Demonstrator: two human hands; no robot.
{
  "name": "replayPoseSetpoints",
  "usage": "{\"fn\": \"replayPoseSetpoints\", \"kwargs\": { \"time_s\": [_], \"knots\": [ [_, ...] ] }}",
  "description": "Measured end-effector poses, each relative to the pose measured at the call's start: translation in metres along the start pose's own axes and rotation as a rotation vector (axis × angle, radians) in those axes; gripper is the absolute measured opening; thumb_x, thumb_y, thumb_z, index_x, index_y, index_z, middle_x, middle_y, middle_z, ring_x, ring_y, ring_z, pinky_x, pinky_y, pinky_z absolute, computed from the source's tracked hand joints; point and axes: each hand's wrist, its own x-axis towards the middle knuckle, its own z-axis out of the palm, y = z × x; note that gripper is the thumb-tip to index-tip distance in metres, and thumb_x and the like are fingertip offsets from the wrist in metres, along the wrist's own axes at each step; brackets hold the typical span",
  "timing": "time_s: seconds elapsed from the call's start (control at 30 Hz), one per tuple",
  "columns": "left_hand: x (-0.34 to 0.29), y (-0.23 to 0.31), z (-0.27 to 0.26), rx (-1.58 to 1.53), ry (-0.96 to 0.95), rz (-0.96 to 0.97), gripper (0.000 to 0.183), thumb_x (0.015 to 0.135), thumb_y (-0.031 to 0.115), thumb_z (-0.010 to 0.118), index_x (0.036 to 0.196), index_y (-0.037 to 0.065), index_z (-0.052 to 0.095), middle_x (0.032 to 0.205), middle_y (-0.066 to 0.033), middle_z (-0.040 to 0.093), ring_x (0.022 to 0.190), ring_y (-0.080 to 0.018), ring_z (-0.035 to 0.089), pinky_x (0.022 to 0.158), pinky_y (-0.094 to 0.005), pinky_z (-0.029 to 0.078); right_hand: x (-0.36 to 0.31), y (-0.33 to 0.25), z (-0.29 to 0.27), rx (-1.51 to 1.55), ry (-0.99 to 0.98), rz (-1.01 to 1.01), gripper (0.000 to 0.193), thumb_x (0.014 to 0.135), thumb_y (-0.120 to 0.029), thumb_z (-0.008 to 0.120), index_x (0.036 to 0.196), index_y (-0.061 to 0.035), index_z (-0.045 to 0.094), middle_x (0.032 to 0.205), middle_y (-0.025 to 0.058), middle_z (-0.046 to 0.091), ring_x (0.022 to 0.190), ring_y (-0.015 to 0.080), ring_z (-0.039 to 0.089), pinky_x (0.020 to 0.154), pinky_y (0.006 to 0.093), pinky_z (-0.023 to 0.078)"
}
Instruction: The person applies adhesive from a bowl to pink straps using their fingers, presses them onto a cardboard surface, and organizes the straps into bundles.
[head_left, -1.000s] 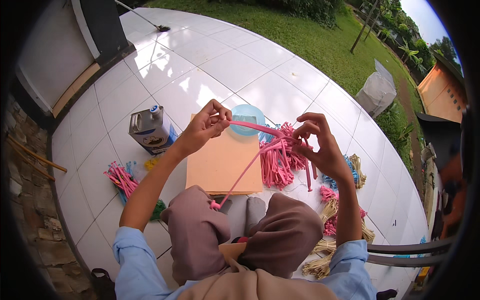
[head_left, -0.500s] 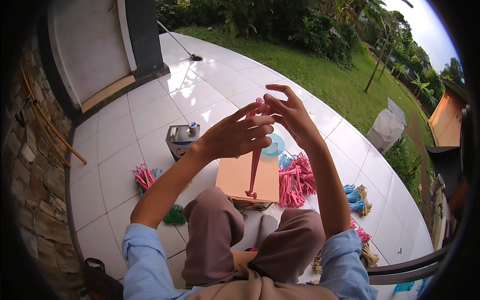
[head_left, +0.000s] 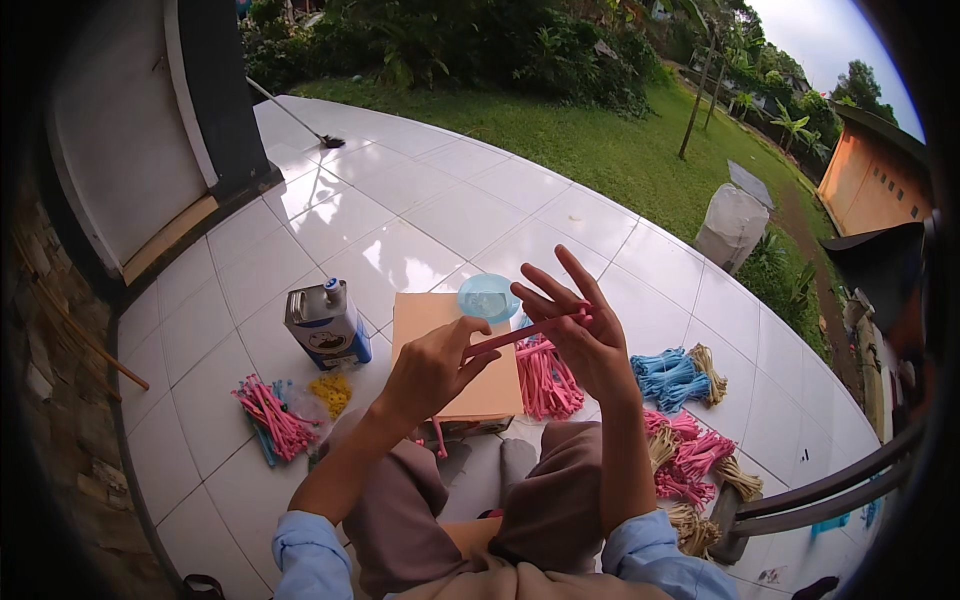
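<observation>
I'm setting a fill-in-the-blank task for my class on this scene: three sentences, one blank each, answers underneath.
1. The strip between the left hand and the right hand is coloured ____.
2. The round dish is coloured ____.
3. In the picture, the metal can stands on the board's ____ side, not its right.
Answers: pink; blue; left.

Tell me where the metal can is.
In the head view, the metal can stands left of centre on the white tiles, just left of the peach board.

Pink strap point(head_left: 518, 337); peach board point(head_left: 425, 312); light-blue dish point(head_left: 467, 298); white floor point(head_left: 440, 222), tile grid; yellow bundle point(head_left: 332, 395); brown trousers point(head_left: 560, 480).
</observation>
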Motion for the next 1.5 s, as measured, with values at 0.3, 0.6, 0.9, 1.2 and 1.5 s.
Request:
{"fn": "replayPoseSetpoints", "kwargs": {
  "time_s": [0.3, 0.6, 0.9, 1.2, 1.5],
  "knots": [
    [-0.009, -0.005, 0.024, -0.450, -0.152, -0.305, 0.021, 0.096, 0.022, 0.044, 0.093, 0.002, 0.050, 0.063, -0.0119, 0.055, 0.054, -0.0281, 0.057, 0.052, -0.0366, 0.044, 0.005, 0.028, 0.003, 0.115, 0.201, -0.083, 0.080, 0.088, -0.013, 0.059, 0.145, -0.0046, 0.004, 0.145, 0.0242, 0.025, 0.134, 0.0338, 0.029, 0.109, 0.0420, 0.026],
    [0.006, 0.004, 0.040, -0.516, 0.372, -0.354, 0.035, 0.100, 0.022, 0.030, 0.088, 0.001, 0.055, 0.073, -0.0053, 0.046, 0.063, -0.0134, 0.052, 0.055, -0.0299, 0.042, -0.020, 0.074, 0.041, -0.270, 0.433, 0.028, 0.037, 0.100, -0.022, 0.032, 0.133, -0.0039, 0.033, 0.116, 0.0150, 0.050, 0.098, 0.0206, 0.059, 0.065, 0.0258, 0.052],
    [0.013, -0.031, -0.002, -1.085, 0.263, -0.581, 0.022, 0.092, 0.017, 0.057, 0.097, -0.004, 0.064, 0.096, -0.0089, 0.066, 0.082, -0.0080, 0.060, 0.074, -0.0212, 0.050, -0.014, 0.026, -0.013, -0.361, 0.216, 0.051, 0.047, 0.092, -0.016, 0.054, 0.130, -0.0046, 0.027, 0.072, 0.0060, 0.053, 0.056, 0.0112, 0.055, 0.046, 0.0223, 0.046],
    [0.022, -0.082, 0.034, -0.585, -0.196, -0.702, 0.013, 0.075, 0.008, 0.074, 0.081, 0.000, 0.065, 0.076, -0.0050, 0.066, 0.070, -0.0093, 0.062, 0.066, -0.0221, 0.051, -0.008, 0.050, -0.116, -0.410, 0.235, 0.346, 0.096, 0.080, -0.009, 0.069, 0.146, -0.0140, 0.000, 0.080, 0.0054, 0.054, 0.063, 0.0129, 0.058, 0.051, 0.0265, 0.052],
    [-0.028, -0.163, 0.117, -0.277, -0.327, -0.661, 0.010, 0.068, 0.002, 0.072, 0.073, 0.000, 0.064, 0.073, -0.0069, 0.064, 0.069, -0.0146, 0.062, 0.061, -0.0272, 0.049, -0.032, 0.165, -0.189, -0.333, 0.291, 0.618, 0.104, 0.082, 0.005, 0.061, 0.143, -0.0197, -0.020, 0.107, 0.0144, 0.053, 0.079, 0.0166, 0.061, 0.063, 0.0290, 0.052]
  ]
}}
